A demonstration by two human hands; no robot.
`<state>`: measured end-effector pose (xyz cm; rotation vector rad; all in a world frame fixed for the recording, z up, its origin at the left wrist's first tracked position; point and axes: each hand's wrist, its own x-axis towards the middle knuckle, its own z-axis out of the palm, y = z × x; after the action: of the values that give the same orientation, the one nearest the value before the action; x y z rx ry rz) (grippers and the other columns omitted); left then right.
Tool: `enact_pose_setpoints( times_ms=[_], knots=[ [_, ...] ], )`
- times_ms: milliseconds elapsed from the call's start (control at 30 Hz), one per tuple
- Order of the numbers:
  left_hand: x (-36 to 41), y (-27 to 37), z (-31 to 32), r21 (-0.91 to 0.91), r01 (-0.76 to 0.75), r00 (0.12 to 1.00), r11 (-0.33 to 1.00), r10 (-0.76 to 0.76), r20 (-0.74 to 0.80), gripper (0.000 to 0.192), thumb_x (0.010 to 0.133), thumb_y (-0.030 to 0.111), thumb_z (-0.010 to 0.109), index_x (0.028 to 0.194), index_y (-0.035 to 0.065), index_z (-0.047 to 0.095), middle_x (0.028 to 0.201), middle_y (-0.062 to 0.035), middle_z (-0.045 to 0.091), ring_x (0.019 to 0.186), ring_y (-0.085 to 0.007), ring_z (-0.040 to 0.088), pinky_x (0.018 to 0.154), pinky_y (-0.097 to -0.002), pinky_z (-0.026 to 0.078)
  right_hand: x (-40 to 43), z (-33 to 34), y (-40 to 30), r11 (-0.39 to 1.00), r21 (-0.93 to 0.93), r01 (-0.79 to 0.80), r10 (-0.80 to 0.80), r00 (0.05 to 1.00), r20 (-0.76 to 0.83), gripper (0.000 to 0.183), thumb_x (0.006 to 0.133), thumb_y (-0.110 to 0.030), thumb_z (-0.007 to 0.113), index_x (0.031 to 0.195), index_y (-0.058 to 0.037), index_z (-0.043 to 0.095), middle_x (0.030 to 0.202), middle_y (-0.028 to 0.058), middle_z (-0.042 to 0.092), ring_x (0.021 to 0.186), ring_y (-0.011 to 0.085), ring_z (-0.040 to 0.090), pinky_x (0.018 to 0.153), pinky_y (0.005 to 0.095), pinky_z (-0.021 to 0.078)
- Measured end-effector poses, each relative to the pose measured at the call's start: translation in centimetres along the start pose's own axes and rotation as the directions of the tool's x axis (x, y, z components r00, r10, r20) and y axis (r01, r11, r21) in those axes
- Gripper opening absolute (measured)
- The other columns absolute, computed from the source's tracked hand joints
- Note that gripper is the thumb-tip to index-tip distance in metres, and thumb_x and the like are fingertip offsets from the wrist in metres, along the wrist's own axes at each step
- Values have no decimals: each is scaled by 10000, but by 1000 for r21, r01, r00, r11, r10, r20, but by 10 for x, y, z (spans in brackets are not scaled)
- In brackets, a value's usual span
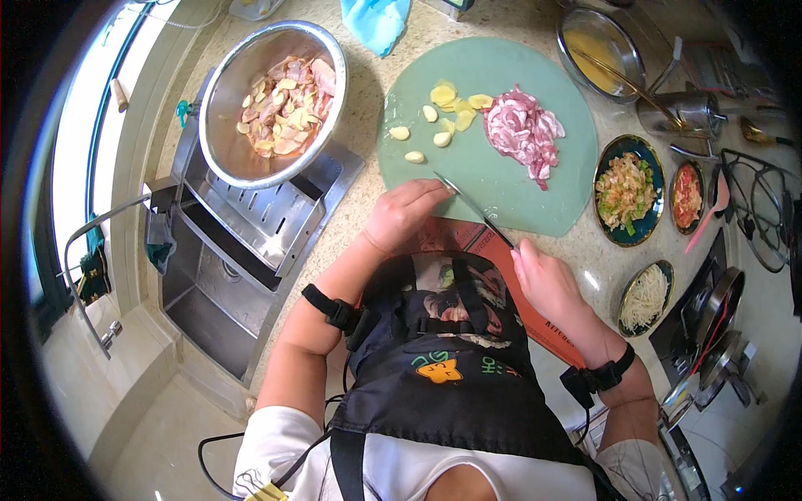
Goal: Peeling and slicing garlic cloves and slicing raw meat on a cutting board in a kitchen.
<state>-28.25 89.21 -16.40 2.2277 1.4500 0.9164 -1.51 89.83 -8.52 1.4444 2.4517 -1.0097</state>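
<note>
My right hand point(546, 278) grips the dark handle of a kitchen knife point(467, 199), whose blade points up and left over the near edge of a green cutting board point(539, 62). My left hand point(407, 210) rests on the board by the blade tip, fingers bent together; a small pale piece shows at the fingertips, perhaps garlic. Beyond it lie several peeled garlic cloves point(415, 157) and a group of yellow slices point(463, 119), which look like ginger. A pile of sliced raw meat point(520, 131) sits to their right on the board.
At the left, a large steel bowl point(210, 138) of raw meat with pale slices stands over the sink point(207, 325). To the right are dishes of chopped food point(626, 188), red chopped food point(687, 195) and white strips point(645, 300). A steel bowl point(564, 37) holds yellow liquid and chopsticks.
</note>
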Motion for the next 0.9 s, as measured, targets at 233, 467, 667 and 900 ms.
enact_pose_setpoints(
  times_ms=[233,467,667,900],
  knots=[
    [1,-1,2,-7,-11,1000,1000,11,-19,318,731,-1,581,1028,86,654,1006,-58,661,893,-223,652,735,-312,546,10,10,-1,998,-51,-39,42,997,62,230,976,-215,453,945,12,470,611,227,573,558,427,581,494,491,462],
    [-1,-2,2,-4,-3,1000,1000,3,-25,299,739,0,576,1012,90,656,993,-54,662,885,-221,656,732,-310,547,2,12,-1,999,29,-19,20,1000,-23,233,976,-224,454,948,7,468,581,218,567,553,426,583,490,499,455],
    [-1,-1,2,0,5,1000,1000,-5,-27,293,744,1,570,1009,92,659,986,-56,661,877,-221,655,721,-313,550,-8,8,1,999,32,-26,25,999,29,229,978,-236,445,918,-14,453,606,222,582,573,427,598,491,511,469],
    [3,1,1,-9,9,998,1000,-10,-65,293,702,-34,596,949,100,679,936,-34,669,807,-205,659,674,-295,547,-5,9,2,999,25,-29,28,998,52,216,977,-228,443,923,-19,448,609,221,585,579,430,599,497,513,473]
  ],
)
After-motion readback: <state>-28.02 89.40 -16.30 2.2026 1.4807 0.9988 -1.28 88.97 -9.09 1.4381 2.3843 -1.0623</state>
